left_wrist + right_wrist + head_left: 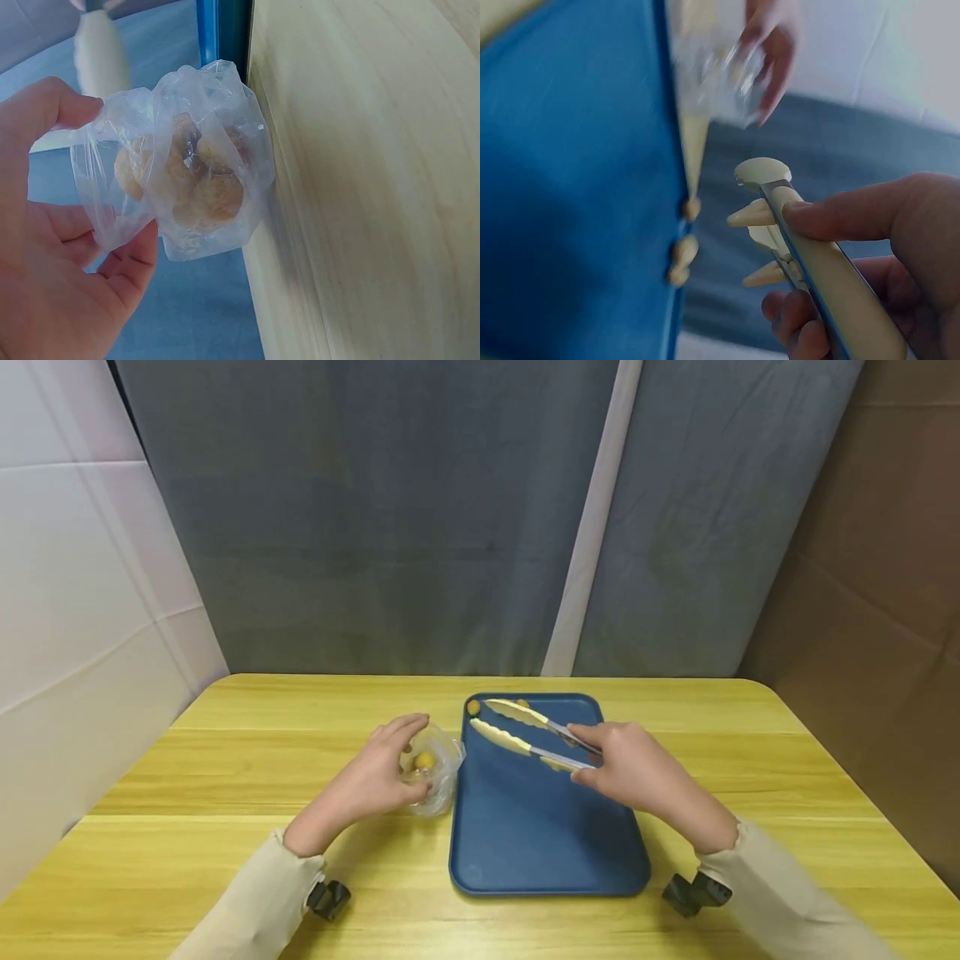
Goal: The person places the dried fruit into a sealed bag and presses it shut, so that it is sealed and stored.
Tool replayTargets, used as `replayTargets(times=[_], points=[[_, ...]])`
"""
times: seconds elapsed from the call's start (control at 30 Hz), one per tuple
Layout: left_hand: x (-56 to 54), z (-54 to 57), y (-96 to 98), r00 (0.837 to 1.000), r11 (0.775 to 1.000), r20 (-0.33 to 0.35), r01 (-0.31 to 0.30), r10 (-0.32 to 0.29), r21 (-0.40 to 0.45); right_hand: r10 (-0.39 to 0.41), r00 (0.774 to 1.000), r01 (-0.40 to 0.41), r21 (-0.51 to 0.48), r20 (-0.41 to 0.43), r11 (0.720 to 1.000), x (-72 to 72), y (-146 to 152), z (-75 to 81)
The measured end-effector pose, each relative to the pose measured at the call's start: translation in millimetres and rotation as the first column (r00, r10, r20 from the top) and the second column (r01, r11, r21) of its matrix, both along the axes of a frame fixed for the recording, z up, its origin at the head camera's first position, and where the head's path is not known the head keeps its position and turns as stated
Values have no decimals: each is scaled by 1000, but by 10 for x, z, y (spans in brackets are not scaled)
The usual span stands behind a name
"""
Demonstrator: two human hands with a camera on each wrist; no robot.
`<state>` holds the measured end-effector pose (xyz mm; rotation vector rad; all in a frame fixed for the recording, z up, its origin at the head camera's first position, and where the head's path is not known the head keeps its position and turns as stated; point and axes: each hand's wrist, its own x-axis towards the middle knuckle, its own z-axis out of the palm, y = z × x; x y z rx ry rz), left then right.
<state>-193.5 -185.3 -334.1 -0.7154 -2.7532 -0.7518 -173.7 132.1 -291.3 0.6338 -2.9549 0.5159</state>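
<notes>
Left of the tray, my left hand (378,774) holds a clear plastic bag (444,793) by its mouth, thumb and fingers curved about the rim. Inside the bag lie several round golden-brown balls (214,196), seen through the plastic in the left wrist view. My right hand (633,768) grips a pair of tongs (501,738) with cream scalloped tips and metal arms. The tongs are spread over the far part of the blue tray (540,852), nothing between their tips. A similar ball (473,707) sits in the tray's far left corner.
More balls (684,250) lie along the tray's far edge, partly behind the tongs in the head view. The light wooden table (225,835) is bounded by a grey curtain (375,527) behind, white cloth at left and brown cloth at right.
</notes>
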Motion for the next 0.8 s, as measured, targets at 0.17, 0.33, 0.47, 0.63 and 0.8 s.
replayTargets(times=[0.17,0.33,0.47,0.63,0.8], points=[[5,3,2,1000,1000,16,2,-2,3,-77,996,76,32,34,997,-216,138,-118],[14,-1,5,1000,1000,21,2,-2,-7,-119,991,117,46,60,992,-342,197,-200],[8,-1,4,1000,1000,19,-1,1,-17,-132,989,129,51,70,990,-415,196,-216],[9,-23,-2,1000,1000,16,2,-2,-26,-132,988,127,66,84,990,-491,187,-239],[23,-46,-4,1000,1000,30,3,-2,-26,-128,989,120,93,78,988,-537,177,-266]])
